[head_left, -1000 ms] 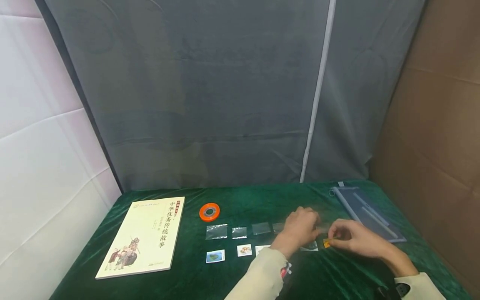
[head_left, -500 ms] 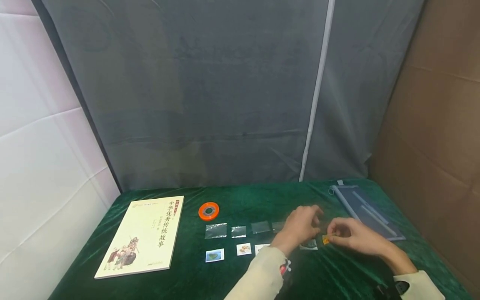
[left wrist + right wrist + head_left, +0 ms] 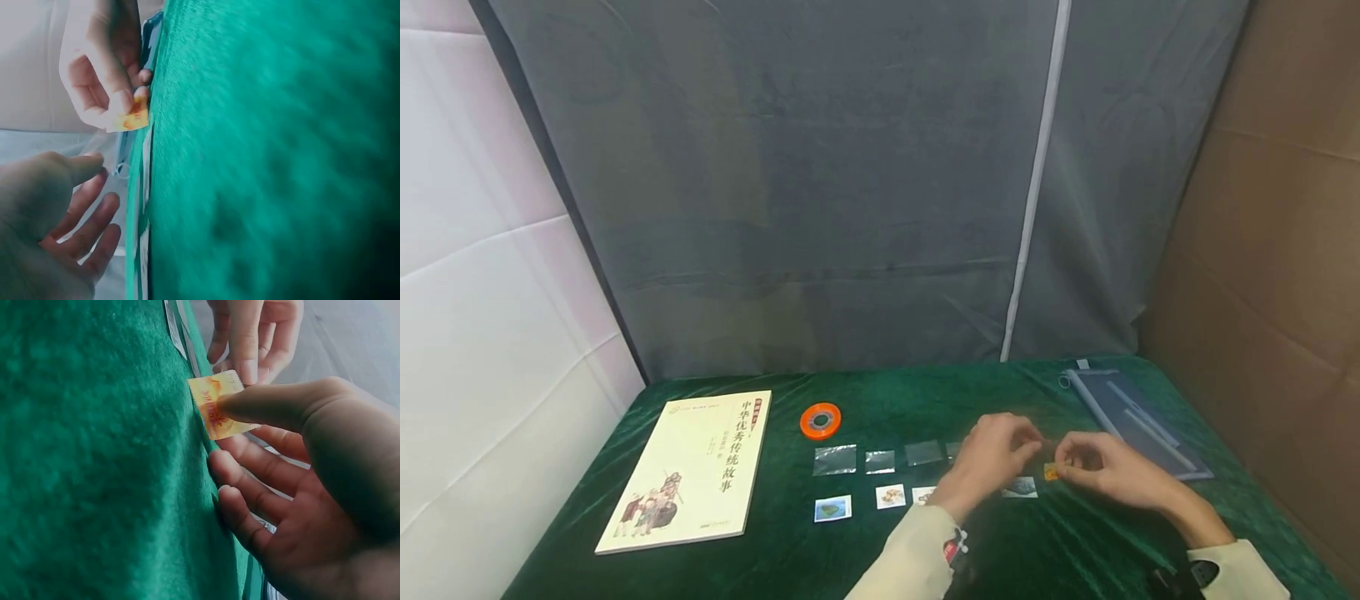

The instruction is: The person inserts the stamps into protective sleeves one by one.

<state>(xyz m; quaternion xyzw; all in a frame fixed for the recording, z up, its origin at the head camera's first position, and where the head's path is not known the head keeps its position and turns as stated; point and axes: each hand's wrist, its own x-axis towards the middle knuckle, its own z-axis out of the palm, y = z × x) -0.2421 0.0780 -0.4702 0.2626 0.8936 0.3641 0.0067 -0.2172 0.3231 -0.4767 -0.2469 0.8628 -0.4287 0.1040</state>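
Observation:
My right hand (image 3: 1112,471) pinches a yellow-orange postage stamp (image 3: 215,403) with perforated edges between thumb and forefinger. The stamp is tilted above the green cloth, and the other fingers of that hand are loosely bent. Facing it from the left, my left hand (image 3: 992,458) pinches a faint clear plastic sleeve (image 3: 94,142) with thumb and forefinger. The sleeve is near the stamp; whether they touch is not clear. Several stamps lie in a front row, among them a blue-green stamp (image 3: 832,508) and a dark stamp (image 3: 1019,487). Behind them, several clear sleeves (image 3: 835,460) lie flat.
A large cream book (image 3: 688,475) lies on the left of the green cloth (image 3: 895,400). An orange ring-shaped disc (image 3: 820,422) is behind the sleeves. At the right back lies a grey-blue zip pouch (image 3: 1131,421). Grey fabric (image 3: 850,208) stands behind the table.
My left hand has turned slightly and its wrist has shifted left, showing more of the dark stamp beneath. The right hand stays almost in place, with the yellow-orange stamp still pinched.

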